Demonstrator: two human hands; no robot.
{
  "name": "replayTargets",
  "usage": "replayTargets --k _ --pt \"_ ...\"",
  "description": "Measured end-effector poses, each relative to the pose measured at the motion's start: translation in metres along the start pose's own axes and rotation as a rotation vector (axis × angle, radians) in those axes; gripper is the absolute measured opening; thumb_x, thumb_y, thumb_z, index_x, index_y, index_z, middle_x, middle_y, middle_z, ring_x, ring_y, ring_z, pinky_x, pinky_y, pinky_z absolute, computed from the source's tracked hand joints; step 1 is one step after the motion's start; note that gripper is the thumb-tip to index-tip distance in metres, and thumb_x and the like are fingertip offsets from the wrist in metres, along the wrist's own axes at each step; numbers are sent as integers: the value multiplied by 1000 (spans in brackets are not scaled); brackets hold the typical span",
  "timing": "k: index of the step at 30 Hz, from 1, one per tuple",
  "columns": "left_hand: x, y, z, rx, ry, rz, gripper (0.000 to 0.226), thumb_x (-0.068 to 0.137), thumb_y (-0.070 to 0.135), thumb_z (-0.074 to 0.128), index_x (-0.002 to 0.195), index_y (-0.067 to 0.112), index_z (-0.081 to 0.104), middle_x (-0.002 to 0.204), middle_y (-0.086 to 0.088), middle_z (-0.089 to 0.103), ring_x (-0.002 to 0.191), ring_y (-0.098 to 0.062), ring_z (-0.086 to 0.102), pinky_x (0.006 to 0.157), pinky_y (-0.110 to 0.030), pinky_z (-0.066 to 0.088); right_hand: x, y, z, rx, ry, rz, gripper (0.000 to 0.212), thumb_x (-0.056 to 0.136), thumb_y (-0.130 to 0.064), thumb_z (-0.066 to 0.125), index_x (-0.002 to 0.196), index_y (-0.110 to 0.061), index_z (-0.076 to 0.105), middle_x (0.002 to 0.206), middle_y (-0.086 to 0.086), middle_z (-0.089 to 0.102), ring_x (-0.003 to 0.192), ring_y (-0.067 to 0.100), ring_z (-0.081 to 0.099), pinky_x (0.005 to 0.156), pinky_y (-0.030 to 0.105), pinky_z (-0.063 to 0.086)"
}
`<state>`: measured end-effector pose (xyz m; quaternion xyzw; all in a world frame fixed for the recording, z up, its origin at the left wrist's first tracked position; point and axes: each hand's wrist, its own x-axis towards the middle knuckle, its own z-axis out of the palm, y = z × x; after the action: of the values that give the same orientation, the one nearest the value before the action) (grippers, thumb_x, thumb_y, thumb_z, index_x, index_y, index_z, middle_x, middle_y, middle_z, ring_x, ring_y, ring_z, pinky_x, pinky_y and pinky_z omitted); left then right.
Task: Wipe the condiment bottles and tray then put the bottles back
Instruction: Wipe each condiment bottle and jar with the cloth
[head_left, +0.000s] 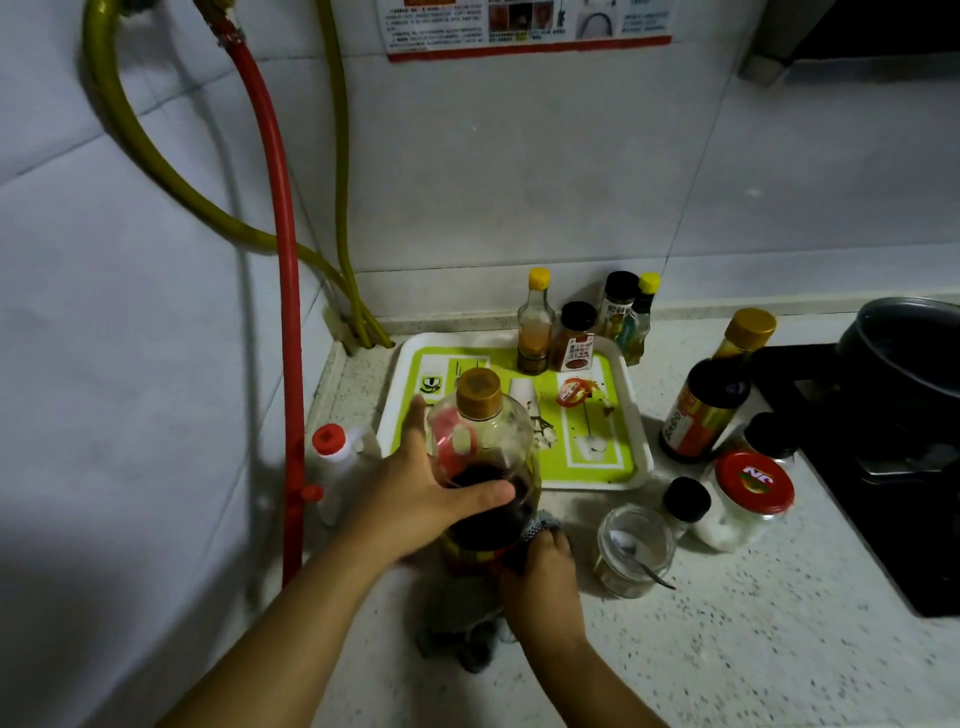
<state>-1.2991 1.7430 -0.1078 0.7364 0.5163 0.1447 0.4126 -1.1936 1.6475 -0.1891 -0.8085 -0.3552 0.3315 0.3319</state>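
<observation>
Upright, cap up, the big bottle (485, 467) is gripped by the left hand (426, 499) while the right hand (545, 566) presses a cloth (462, 618) against it.

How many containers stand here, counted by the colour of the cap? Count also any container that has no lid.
Gold caps: 2
Yellow caps: 2
Red caps: 2
Black caps: 5
No lid, glass jar with spoon: 1
Total: 12

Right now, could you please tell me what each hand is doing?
Left hand: grips the large dark sauce bottle around its body.
Right hand: presses a grey cloth against the bottle's lower side, fingers curled on it.
</observation>
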Motion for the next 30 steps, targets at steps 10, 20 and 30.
replayTargets --k 10,20,30 --pt "10 -1 -12 -15 -93 89 108 58 31 88 137 41 15 130 16 38 124 -12 41 93 -21 36 -14 -1 7 119 70 -178 70 81 2 57 143 -9 25 149 11 21 133 24 33 103 19 30" --pt "-5 -2 19 67 238 -21 122 41 61 82 139 22 21 137 -6 45 123 -28 47 96 -41 48 0 6 13 87 25 3 45 85 -2 52 129 -4 43 133 13 35 111 24 48 97 25 37" --pt "-15 3 19 100 268 6 119 42 72 70 137 21 22 136 -7 48 118 -27 53 87 -34 50 -7 7 32 -13 -56 60 33 89 -13 50 121 -6 50 123 11 49 97 17 50 86 20 44"
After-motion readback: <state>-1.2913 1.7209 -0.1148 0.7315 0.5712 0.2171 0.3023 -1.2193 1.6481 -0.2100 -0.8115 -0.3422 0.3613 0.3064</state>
